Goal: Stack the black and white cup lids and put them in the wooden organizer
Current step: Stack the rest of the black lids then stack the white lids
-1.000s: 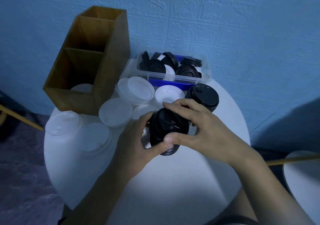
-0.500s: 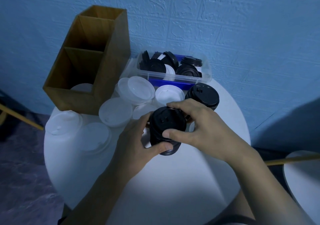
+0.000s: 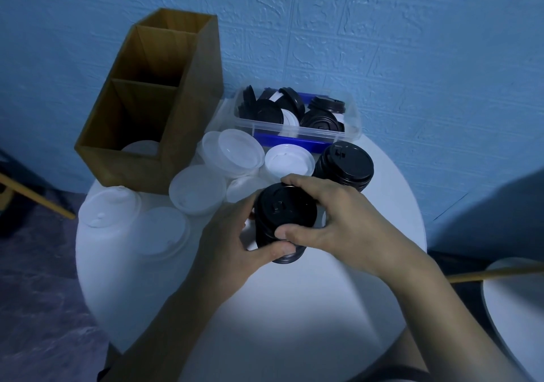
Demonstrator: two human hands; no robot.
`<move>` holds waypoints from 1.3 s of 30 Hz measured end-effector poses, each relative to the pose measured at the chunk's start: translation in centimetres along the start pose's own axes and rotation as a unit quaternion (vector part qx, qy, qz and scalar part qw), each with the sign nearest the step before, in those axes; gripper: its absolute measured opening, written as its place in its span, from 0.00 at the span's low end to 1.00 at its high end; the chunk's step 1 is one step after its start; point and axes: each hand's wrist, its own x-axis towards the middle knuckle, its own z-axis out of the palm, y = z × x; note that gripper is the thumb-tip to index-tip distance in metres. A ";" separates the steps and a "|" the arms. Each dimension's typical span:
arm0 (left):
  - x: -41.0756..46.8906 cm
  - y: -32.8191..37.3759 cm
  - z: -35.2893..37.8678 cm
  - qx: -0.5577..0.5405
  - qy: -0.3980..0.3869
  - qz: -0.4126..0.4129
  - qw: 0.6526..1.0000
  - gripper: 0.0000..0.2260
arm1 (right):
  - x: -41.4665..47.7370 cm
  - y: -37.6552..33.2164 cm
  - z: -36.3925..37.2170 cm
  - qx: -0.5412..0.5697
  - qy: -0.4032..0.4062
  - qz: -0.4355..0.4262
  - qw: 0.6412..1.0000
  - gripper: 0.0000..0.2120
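Observation:
A stack of black lids point(image 3: 284, 217) is held over the middle of the round white table point(image 3: 294, 308). My left hand point(image 3: 232, 246) grips its lower left side, thumb across the front. My right hand point(image 3: 332, 222) clasps the top lid from the right. A second black lid stack point(image 3: 346, 165) stands just behind. White lids point(image 3: 240, 153) lie loose and in piles to the left, one stack point(image 3: 109, 212) at the table's left edge. The wooden organizer point(image 3: 179, 134) stands at the back left, a white lid point(image 3: 141, 147) showing in its front compartment.
A clear plastic bin point(image 3: 297, 133) with several black and a few white lids sits against the blue wall. A second white table edge point(image 3: 518, 308) shows at the right. Wooden chair parts point(image 3: 38, 199) stick out at far left.
My right hand has pressed the top black lid down onto the stack and slid slightly lower around it. The left hand keeps the same hold.

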 end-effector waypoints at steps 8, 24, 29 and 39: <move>0.1 -0.2 -0.1 0.010 0.001 0.034 0.999 0.37 | 0.1 1.2 0.7 0.070 0.014 0.015 0.997 0.37; -0.4 -0.9 0.6 -0.034 -0.006 0.026 0.999 0.23 | -0.4 3.1 0.4 0.204 -0.045 0.040 0.977 0.33; -0.4 -1.0 0.5 -0.053 -0.022 0.024 0.998 0.23 | -0.3 3.3 0.4 0.215 -0.038 0.029 0.975 0.30; -0.5 -1.1 0.6 -0.045 -0.018 0.013 0.999 0.30 | 0.1 2.8 0.7 0.198 -0.021 0.028 0.980 0.29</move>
